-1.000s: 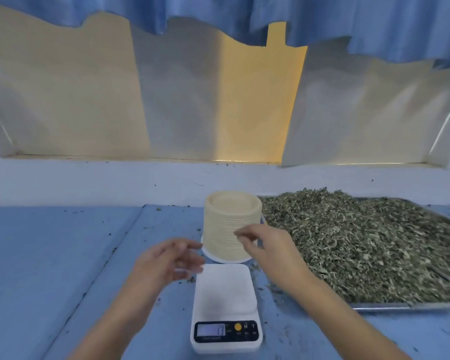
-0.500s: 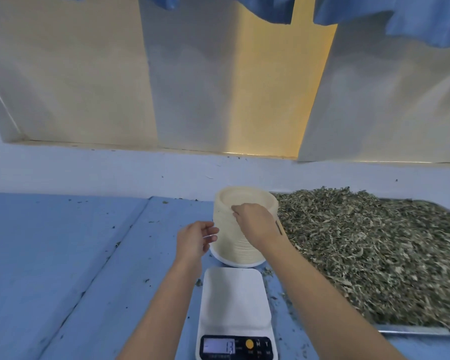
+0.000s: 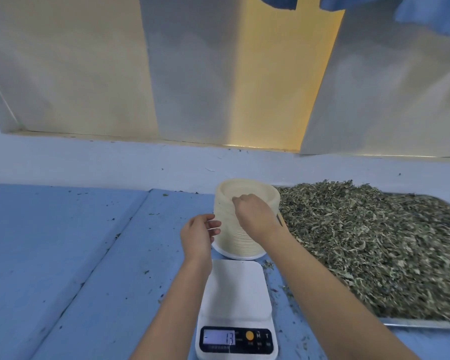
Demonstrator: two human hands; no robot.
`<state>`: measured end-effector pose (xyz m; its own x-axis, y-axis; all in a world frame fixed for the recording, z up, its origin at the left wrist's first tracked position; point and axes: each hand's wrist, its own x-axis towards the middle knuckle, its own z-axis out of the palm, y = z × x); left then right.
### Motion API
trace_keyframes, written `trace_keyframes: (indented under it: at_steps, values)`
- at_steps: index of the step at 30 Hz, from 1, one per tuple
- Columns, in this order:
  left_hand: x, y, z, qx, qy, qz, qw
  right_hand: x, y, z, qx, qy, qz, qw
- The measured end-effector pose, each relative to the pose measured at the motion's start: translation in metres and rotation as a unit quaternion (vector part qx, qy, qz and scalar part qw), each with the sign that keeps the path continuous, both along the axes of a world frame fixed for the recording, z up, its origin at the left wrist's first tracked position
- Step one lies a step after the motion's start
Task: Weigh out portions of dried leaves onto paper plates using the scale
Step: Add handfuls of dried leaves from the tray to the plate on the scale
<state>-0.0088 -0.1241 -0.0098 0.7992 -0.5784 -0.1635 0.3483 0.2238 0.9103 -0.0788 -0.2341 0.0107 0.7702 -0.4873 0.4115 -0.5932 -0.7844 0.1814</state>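
stack of cream round paper plates (image 3: 231,245): likely light, flimsy, clingy; lift 1 by top rim. right hand (image 3: 255,216) pinches rim; left hand (image 3: 198,237) loosely curled, empty.

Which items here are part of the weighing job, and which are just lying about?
Job:
plates, stacked
scale
leaves in tray
right hand, pinching the stack's top rim
left hand, beside the stack

Lying about:
curtain
window
crumbs on table

Blue curtain (image 3: 431,16) above pale window (image 3: 89,74), blue tabletop (image 3: 50,255) below.
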Motion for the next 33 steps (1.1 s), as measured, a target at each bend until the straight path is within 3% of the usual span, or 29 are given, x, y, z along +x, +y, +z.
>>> trace_keyframes:
  at_steps: [9, 13, 15, 18, 20, 22, 25, 26, 31, 33]
  values:
    - [-0.01, -0.018, 0.008, -0.026, -0.022, -0.003, 0.999, -0.021, -0.004, 0.005, -0.067, -0.075, 0.036, 0.994]
    - [-0.008, -0.017, 0.015, -0.053, -0.065, -0.009, 0.996, -0.036, 0.022, 0.003, -0.182, -0.204, 0.139, 0.952]
    - [-0.009, -0.009, 0.016, -0.047, -0.122, 0.02, 0.991, -0.043, 0.037, -0.005, -0.197, -0.224, 0.184, 0.936]
    - [-0.012, 0.009, 0.009, -0.027, -0.178, 0.061, 0.982, -0.052, 0.057, -0.016, -0.127, -0.259, 0.198, 0.937]
    - [-0.013, 0.024, 0.001, -0.016, -0.187, 0.072, 0.98, -0.059, 0.07, -0.024, 0.008, -0.327, 0.144, 0.934]
    - [-0.012, 0.039, -0.009, -0.008, -0.197, 0.076, 0.977, -0.067, 0.077, -0.031, 0.182, -0.451, 0.105, 0.868]
    - [-0.01, 0.058, -0.025, 0.01, -0.228, 0.05, 0.972, -0.077, 0.086, -0.044, 0.392, -0.593, 0.126, 0.691]
    - [-0.009, 0.062, -0.031, 0.02, -0.246, 0.033, 0.969, -0.079, 0.088, -0.05, 0.42, -0.612, 0.127, 0.659]
    - [-0.009, 0.076, -0.045, 0.061, -0.317, 0.035, 0.946, -0.085, 0.091, -0.078, 0.442, -0.649, 0.041, 0.618]
    - [-0.01, 0.078, -0.052, 0.087, -0.319, 0.047, 0.942, -0.088, 0.088, -0.088, 0.441, -0.637, -0.034, 0.631]
